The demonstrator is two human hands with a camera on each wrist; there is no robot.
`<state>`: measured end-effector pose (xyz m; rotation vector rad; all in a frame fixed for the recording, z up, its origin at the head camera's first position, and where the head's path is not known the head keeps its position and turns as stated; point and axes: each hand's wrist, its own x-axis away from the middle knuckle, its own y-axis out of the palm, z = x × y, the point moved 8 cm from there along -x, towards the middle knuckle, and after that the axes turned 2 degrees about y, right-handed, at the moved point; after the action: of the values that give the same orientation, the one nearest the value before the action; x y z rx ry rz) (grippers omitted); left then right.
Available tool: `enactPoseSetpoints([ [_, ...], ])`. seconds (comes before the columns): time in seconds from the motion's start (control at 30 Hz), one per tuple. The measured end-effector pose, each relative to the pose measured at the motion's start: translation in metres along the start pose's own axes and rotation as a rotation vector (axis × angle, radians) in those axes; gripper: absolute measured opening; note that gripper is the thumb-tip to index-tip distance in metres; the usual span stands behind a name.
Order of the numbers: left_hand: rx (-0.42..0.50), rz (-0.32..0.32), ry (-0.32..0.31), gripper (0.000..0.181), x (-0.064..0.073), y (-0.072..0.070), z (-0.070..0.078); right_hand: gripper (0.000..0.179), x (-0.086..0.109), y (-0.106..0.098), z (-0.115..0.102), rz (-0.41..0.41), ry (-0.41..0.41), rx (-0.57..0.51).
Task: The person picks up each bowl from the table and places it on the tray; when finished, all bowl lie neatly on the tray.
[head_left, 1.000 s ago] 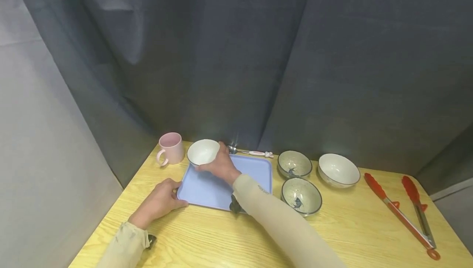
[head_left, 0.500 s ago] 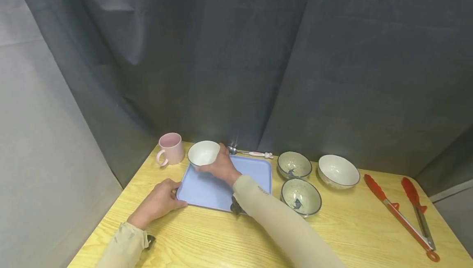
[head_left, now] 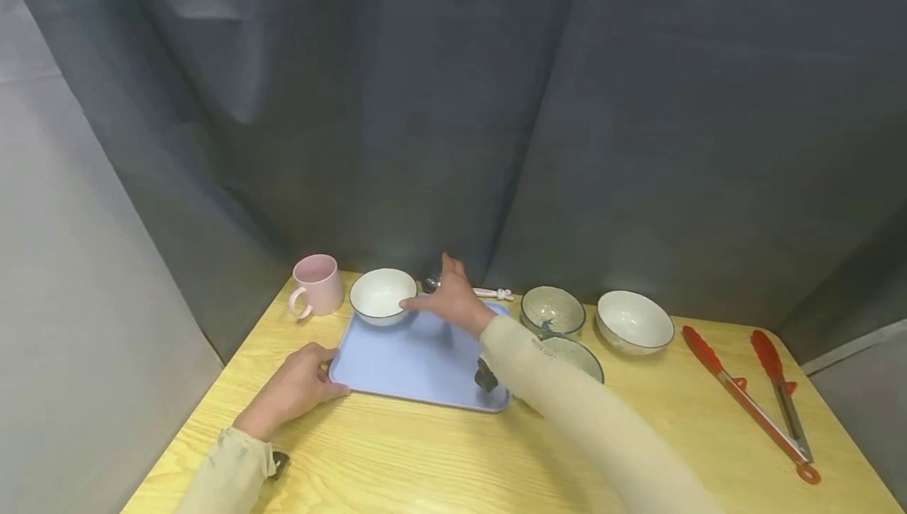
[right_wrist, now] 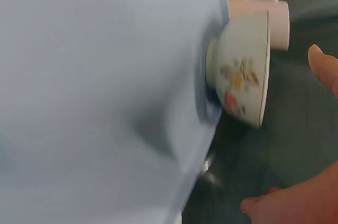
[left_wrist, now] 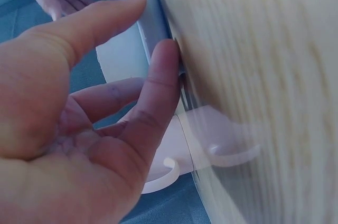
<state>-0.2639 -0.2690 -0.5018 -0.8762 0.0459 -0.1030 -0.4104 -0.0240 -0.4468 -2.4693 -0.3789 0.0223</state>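
A white bowl (head_left: pixel 379 305) with a dark rim stands upright on the back left corner of the light blue tray (head_left: pixel 418 368). The right wrist view shows flowers painted on the outside of this bowl (right_wrist: pixel 240 78). My right hand (head_left: pixel 453 297) hovers over the tray just right of the bowl, thumb and fingers spread and holding nothing. My left hand (head_left: pixel 294 384) holds the tray's front left corner, thumb at the front edge and fingers at the left side. In the left wrist view, the fingertips meet the tray's edge (left_wrist: pixel 150 28).
A pink mug (head_left: pixel 320 286) stands left of the bowl. Behind the tray lies a spoon (head_left: pixel 492 293), partly hidden by my right hand. Two patterned bowls (head_left: pixel 553 309), a larger white bowl (head_left: pixel 634 323) and red-tipped tongs (head_left: pixel 751 404) sit to the right. A dark curtain (head_left: pixel 425 120) hangs behind.
My right hand has let go of the white bowl and moved right and slightly up, its fingers spreading. The bowl stays on the tray. My left hand keeps its place at the corner.
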Motion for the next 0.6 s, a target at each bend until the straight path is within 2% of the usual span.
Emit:
enactPoseSetpoints([
  [0.27, -0.022, 0.001, 0.028, 0.076, -0.004, -0.002, 0.000, 0.141, 0.017, -0.071, 0.026, 0.035, 0.013, 0.103],
  [0.6, -0.010, -0.003, 0.037, 0.075, -0.010, -0.001, -0.001, 0.137, 0.049, -0.145, 0.077, 0.060, 0.045, 0.109],
])
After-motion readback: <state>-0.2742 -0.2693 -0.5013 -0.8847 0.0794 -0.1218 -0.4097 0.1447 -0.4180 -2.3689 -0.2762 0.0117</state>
